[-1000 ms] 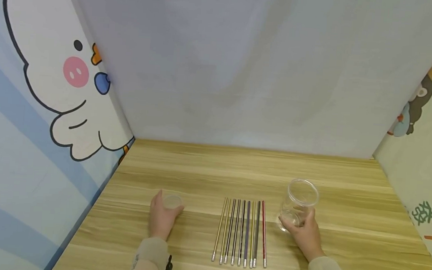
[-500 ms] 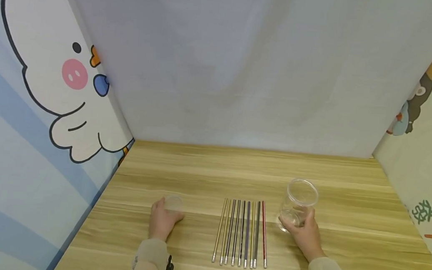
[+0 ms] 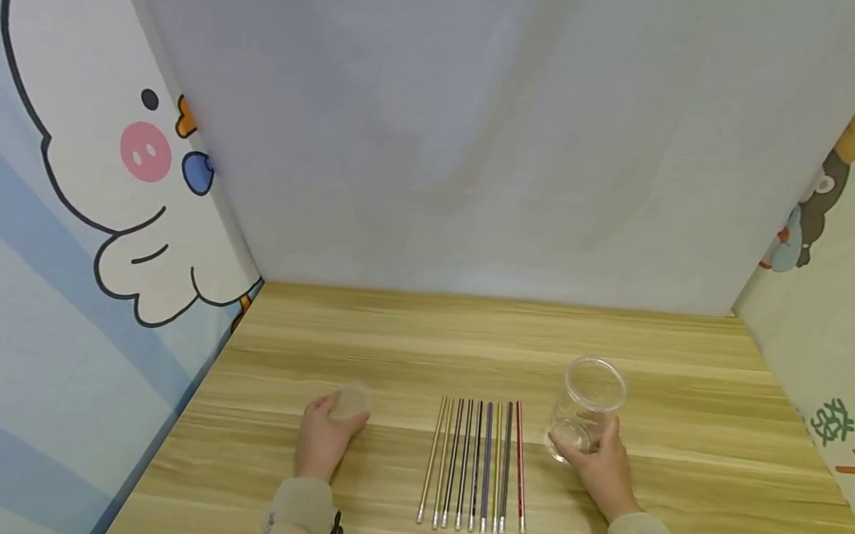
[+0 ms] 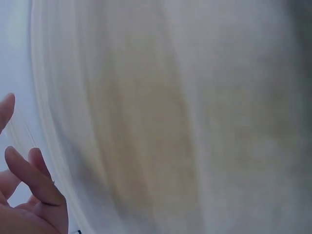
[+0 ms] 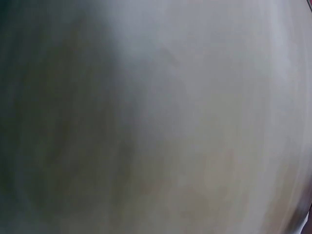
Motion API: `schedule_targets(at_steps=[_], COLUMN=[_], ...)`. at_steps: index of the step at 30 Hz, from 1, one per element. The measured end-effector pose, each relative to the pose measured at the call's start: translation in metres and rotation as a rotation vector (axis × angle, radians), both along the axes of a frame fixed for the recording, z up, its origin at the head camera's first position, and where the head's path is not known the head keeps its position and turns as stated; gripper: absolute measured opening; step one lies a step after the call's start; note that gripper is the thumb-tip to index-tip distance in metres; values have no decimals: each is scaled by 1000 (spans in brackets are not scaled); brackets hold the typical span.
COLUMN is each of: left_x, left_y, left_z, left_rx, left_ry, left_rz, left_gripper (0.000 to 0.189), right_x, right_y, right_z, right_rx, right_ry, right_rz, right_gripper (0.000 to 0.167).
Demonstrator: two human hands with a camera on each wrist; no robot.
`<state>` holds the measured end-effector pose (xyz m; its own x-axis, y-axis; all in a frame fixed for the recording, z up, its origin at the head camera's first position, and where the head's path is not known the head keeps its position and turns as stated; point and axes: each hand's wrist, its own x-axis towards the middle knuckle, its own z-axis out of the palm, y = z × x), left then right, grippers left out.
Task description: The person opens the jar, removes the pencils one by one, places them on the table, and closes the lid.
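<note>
My left hand (image 3: 323,442) holds a small, round, translucent piece (image 3: 353,400) between thumb and fingers, on the left side of the table. In the left wrist view, the bent fingers (image 4: 36,180) and a fingertip above show at the left edge, with a faint clear edge between them. To the right, my right hand (image 3: 602,471) grips a clear plastic cup (image 3: 591,402) low on its side, thumb on the left; its open mouth faces up. Between the hands lie several pencils (image 3: 477,461) side by side, eraser ends toward me. The right wrist view is mostly blurred.
The wood-grain table (image 3: 423,333) meets a pale grey curtain (image 3: 437,135) at the back. A printed cartoon panel (image 3: 71,151) stands along the left side, and another printed panel (image 3: 825,328) along the right.
The translucent piece has shifted slightly right, and the left hand's fingers have drawn in around it. The right hand keeps its grip on the cup; the head view has moved a little.
</note>
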<state>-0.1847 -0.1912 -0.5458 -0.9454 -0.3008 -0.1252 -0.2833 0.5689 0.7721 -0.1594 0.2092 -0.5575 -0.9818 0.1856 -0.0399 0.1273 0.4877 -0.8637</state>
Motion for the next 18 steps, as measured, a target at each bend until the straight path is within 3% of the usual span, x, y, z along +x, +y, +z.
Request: schedule_targets(at_steps=[9, 18], left_x=[-6, -10], left_y=[14, 19], left_z=[21, 34], left_rx=[5, 11], left_ry=[57, 78], left_rz=[-26, -39], left_gripper=[77, 80], right_x=[-1, 0], right_y=[2, 1], right_z=[-1, 0], right_rx=[-12, -9], right_ry=[-16, -10], right_rz=[3, 0], right_gripper=[89, 87])
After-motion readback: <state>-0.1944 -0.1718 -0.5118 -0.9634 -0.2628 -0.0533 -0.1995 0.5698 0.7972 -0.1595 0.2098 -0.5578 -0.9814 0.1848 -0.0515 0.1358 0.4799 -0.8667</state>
